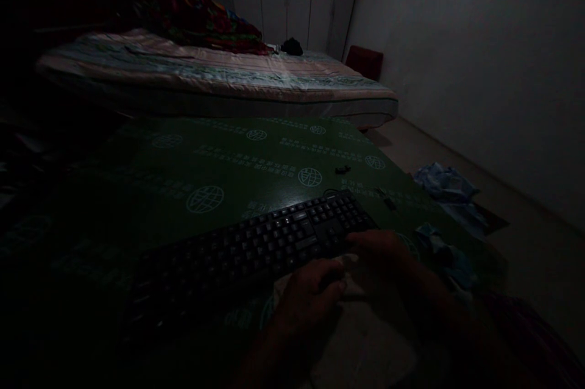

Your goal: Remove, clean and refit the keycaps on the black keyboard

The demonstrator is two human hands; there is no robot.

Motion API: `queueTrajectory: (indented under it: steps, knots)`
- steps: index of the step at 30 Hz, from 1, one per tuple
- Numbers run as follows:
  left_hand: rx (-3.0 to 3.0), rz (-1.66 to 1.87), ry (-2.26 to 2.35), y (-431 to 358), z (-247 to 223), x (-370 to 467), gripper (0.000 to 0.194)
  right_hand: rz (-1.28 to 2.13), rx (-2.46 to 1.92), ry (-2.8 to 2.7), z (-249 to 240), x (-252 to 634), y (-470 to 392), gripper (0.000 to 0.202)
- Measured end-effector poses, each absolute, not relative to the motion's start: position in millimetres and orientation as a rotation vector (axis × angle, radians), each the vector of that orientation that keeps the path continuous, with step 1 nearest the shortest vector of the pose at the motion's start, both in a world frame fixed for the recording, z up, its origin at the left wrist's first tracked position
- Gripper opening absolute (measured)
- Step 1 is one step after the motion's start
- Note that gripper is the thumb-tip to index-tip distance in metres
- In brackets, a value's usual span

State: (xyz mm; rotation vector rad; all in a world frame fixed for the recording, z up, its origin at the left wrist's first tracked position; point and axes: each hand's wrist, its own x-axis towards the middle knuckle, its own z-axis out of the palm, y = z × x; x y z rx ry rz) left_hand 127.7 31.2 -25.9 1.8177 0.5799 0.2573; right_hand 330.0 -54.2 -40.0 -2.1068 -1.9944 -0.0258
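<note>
A black full-size keyboard lies at a slant across the green tabletop, its number pad toward the right. My right hand is at the near edge by the number pad, its fingers together over the keyboard's rim; its thumb is hidden. Just below the keyboard, my left hand is closed, thumb and fingers curled toward each other. A pale cloth-like piece shows at its fingertips and under it. Dim light hides the fine detail of both hands.
Small dark pieces and a dark stick-like item lie behind the keyboard. Crumpled bluish cloth rests by the table's right edge. Light wrapping is on the floor. A bed stands beyond the table, a wall at right.
</note>
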Motion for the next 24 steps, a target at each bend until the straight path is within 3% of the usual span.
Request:
queueTrajectory:
  steps: [10, 24]
  knots:
    - [1.866, 0.247, 0.574, 30.9, -28.1, 127.1, 0.025, 0.47, -2.276, -1.844, -23.1, 337.3, -30.2, 0.024]
    - [1.908, 0.255, 0.57, 30.6, -26.4, 127.6, 0.027, 0.85, -1.986, -1.673, -21.1, 345.7, -22.1, 0.022]
